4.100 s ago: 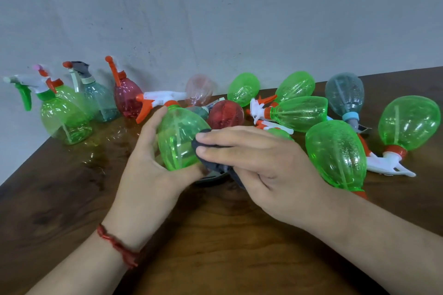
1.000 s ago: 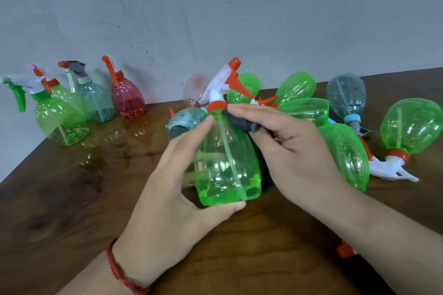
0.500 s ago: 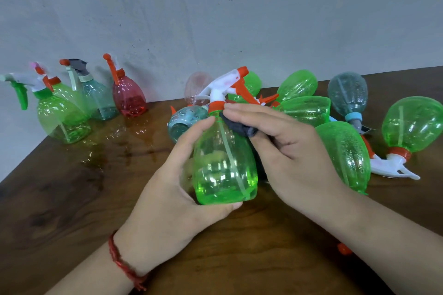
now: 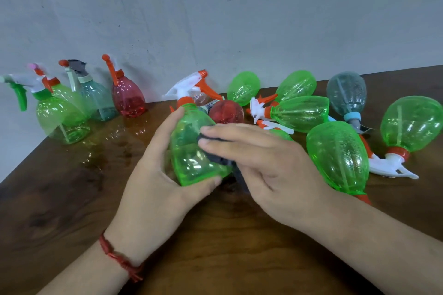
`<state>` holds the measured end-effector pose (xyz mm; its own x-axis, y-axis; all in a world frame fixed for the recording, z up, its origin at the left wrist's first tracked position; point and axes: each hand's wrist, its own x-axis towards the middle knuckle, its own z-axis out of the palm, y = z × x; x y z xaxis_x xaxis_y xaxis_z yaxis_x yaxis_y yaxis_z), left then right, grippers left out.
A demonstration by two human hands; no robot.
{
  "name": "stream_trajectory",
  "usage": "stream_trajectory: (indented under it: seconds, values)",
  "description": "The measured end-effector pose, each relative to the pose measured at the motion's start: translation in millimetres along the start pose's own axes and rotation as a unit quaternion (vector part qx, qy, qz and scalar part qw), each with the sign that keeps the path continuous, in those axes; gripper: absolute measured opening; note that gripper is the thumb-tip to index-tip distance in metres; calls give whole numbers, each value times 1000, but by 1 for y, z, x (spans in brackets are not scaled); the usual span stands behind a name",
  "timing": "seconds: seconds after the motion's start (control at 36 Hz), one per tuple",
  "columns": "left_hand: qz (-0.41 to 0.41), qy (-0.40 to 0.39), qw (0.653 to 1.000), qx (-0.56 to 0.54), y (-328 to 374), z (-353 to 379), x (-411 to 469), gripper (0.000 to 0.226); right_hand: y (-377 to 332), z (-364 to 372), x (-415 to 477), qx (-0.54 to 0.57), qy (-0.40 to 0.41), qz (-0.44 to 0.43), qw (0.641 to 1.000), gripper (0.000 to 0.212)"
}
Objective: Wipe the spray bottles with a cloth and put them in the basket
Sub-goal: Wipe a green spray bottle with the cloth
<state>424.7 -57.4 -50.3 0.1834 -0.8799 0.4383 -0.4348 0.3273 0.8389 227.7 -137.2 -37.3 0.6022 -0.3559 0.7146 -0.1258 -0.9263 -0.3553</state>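
Observation:
My left hand [image 4: 153, 182] grips a green spray bottle [image 4: 189, 151] with a white and orange trigger head, held upright above the table's middle. My right hand [image 4: 271, 160] presses a dark cloth [image 4: 215, 158] against the bottle's right side with nearly straight fingers; most of the cloth is hidden under the hand. Several more bottles lie on their sides to the right, among them a large green one [image 4: 338, 155], a red one [image 4: 226, 112] and a grey one [image 4: 346, 93]. No basket is in view.
Several upright bottles stand at the back left by the wall: green [image 4: 60, 120], teal [image 4: 98, 100] and red [image 4: 128, 96]. The brown wooden table [image 4: 215, 246] ends at a slanted left edge. A grey wall [image 4: 215, 19] closes the back.
My right hand has slid the cloth down from the bottle's neck to its body. The trigger head has swung from pointing right towards the left. The bottle stays upright in my left hand.

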Motion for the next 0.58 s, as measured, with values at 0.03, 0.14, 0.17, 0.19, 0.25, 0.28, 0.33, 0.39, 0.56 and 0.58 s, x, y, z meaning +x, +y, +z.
stream_trajectory:
  seconds: [0.03,0.14,0.17,0.19,0.25,0.28,0.33,0.39,0.56,0.58]
  values:
    - [17,-13,1000,23,0,1,-1,112,1,-1,1,4,16,14,1000,58]
    - [75,-43,993,85,3,6,-7,110,6,-3,4,80,84,108,987,51]
    - [73,-50,994,69,4,7,-9,112,8,-4,5,103,94,137,981,49]
    - [63,-54,996,42,4,7,-10,116,10,-5,6,125,99,163,974,48]
    - [43,-61,997,1,4,6,-9,120,11,-6,8,166,103,195,961,47]
    - [41,-65,997,1,3,5,-8,118,10,-6,8,173,106,198,959,48]
    - [40,-73,996,19,2,3,-6,113,6,-4,8,155,110,192,963,48]
    - [40,-73,996,29,5,3,-6,112,3,-4,7,141,114,178,967,48]
    - [26,-45,998,-18,2,8,-5,113,1,-4,3,84,94,100,987,50]
    - [25,-28,999,-22,1,7,-4,112,-1,-3,2,73,83,83,990,52]
